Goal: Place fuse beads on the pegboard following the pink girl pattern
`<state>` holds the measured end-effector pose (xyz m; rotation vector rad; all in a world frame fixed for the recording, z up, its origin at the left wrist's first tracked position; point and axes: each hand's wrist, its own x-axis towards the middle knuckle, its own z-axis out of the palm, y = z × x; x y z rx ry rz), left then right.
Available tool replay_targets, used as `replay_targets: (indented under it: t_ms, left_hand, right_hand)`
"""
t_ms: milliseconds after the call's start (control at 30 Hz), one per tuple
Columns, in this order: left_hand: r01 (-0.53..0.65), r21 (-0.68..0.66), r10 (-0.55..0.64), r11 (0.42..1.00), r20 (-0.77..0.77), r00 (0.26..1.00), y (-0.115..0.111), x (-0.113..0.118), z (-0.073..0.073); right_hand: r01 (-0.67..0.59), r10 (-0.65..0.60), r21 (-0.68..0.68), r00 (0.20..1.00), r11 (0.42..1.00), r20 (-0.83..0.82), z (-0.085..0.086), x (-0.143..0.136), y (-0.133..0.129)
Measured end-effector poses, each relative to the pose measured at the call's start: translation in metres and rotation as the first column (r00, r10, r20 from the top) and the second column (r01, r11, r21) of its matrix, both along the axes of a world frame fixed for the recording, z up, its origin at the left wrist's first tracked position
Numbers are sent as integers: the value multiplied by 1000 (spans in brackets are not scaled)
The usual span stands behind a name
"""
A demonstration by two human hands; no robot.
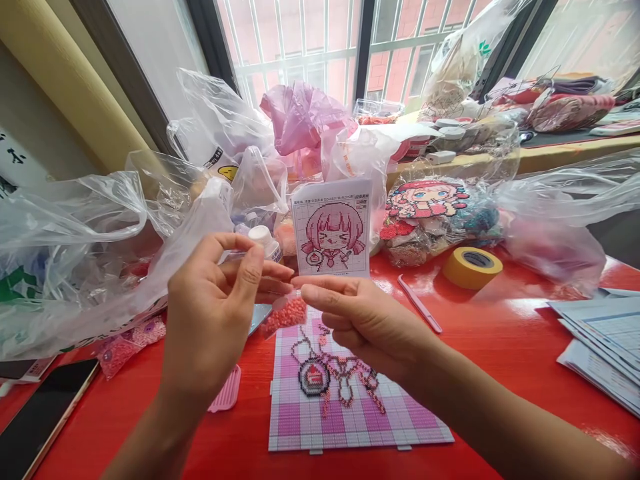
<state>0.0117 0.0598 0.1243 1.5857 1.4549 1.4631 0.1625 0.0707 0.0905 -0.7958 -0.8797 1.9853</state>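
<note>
Above the pegboard hangs a small clear bag of coral-red beads. My right hand pinches the top edge of this bag between thumb and index finger. From the other side, my left hand has its bent fingers at the bag's upper part; the exact grip is partly hidden. Below, the pink-and-white checked pegboard carries a partial bead figure with a round cake motif. A printed pattern sheet of a pink-haired character stands upright behind the hands.
Pink tweezers and a yellow tape roll lie to the right, with papers beyond. A phone, a pink ridged tray and bead bags are at left. Plastic bags crowd the back.
</note>
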Motion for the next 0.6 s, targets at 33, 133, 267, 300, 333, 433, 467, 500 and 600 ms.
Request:
replay_targets:
  t_ms: [33,133,267,300,333,433,467,500,600]
  left_hand:
    - [17,-17,-17,1000,-10,1000,-1,2,0]
    - [73,-56,-73,996,-6,997,-6,10,-1]
    - [194,-113,-185,974,92,978,-9,18,-7]
    - [244,-117,-228,963,141,964,-8,19,-9]
    - [311,-111,-287,944,194,938,-7,20,-12]
    - [566,-101,-509,818,331,794,-1,19,-19]
    - [648,-119,-574,752,365,733,1,19,-21]
    - [716,-151,-622,682,397,675,2,19,-23]
    - [827,-238,-671,509,492,554,4,22,-29]
  right_hand:
    - [17,-19,46,999,999,48,3,2,1]
    - [50,-81,173,981,984,178,9,11,2]
    - [71,-118,250,977,966,176,18,25,5]
    - [69,-112,254,981,965,160,20,29,5]
    - [63,-103,253,984,965,148,22,32,6]
    - [62,-86,236,992,970,93,28,40,5]
    - [66,-85,232,994,971,72,29,41,5]
    - [66,-82,229,995,971,57,30,42,5]
    - [39,-58,236,996,971,73,27,39,5]
